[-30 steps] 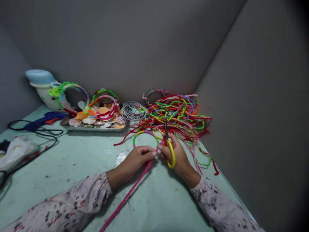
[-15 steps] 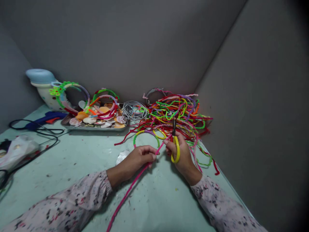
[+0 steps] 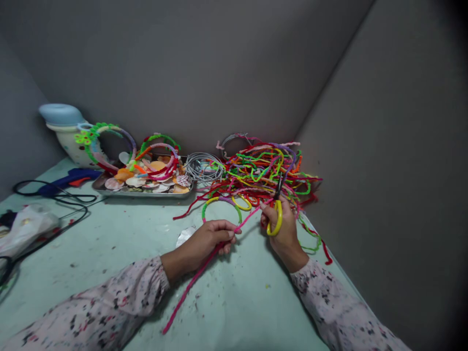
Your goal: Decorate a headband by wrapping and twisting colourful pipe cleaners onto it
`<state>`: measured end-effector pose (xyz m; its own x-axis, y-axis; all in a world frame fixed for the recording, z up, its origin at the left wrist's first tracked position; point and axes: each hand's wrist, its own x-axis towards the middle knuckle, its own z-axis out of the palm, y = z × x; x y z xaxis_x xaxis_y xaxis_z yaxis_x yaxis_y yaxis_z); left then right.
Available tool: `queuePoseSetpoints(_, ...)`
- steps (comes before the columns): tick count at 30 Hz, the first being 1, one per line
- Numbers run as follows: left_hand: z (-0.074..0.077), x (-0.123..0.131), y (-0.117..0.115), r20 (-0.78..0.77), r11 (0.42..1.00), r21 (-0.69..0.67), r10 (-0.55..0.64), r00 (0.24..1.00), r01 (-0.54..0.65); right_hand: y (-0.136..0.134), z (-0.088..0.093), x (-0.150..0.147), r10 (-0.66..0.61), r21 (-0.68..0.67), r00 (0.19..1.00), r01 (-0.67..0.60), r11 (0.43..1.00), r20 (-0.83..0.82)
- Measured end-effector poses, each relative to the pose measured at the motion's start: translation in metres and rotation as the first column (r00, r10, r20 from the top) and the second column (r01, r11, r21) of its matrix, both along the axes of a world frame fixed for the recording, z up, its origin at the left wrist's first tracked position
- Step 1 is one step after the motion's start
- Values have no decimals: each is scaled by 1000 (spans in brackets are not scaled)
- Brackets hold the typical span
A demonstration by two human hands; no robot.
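A pink pipe cleaner (image 3: 193,283) runs between my hands, its loose end trailing toward the near side of the table. My left hand (image 3: 208,243) pinches it partway along. Closed around a pair of scissors with yellow handles (image 3: 275,224), my right hand (image 3: 287,234) also grips the far end of the pipe cleaner between thumb and finger. The dark blades (image 3: 280,184) point up and away, over the pile. Just beyond my left hand lies a ring wrapped in green, yellow and purple (image 3: 219,200). A shiny silvery piece (image 3: 185,235) sits beside my left wrist.
Behind my right hand spreads a tangled pile of colored pipe cleaners (image 3: 256,165). Left of it are a coil of grey wire (image 3: 204,166) and a metal tray (image 3: 146,194) of shells and wrapped rings. Farther left are a blue glue gun (image 3: 66,181), black cord (image 3: 84,212) and a blue-lidded container (image 3: 69,141).
My right hand has moved right with the scissors and the pipe cleaner's far end. More pink shows between my hands, and the trailing end has drawn up into view.
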<state>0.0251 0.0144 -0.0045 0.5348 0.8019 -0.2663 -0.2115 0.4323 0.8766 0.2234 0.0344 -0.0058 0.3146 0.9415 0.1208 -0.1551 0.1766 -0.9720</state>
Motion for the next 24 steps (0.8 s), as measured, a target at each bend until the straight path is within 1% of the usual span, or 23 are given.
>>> queuePoseSetpoints(6,-2,0,1,4,1000,10,-2,1000,2,5,1,4,-57,19,998,57,998,-11)
queuePoseSetpoints(11,-5,-1,2,17,1000,3,-4,1000,4,8,-2,10,-109,39,993,111,993,-33)
queuePoseSetpoints(16,-7,-2,3,38,1000,-20,-8,999,9,10,-4,12,-129,42,991,131,990,-39)
queuePoseSetpoints(20,-5,-2,3,54,999,-39,21,998,-19,8,-1,11,-86,51,995,88,995,-42)
queuePoseSetpoints(24,-2,-2,3,78,997,-62,54,995,-49,1,1,1,0,12,1000,0,1000,22)
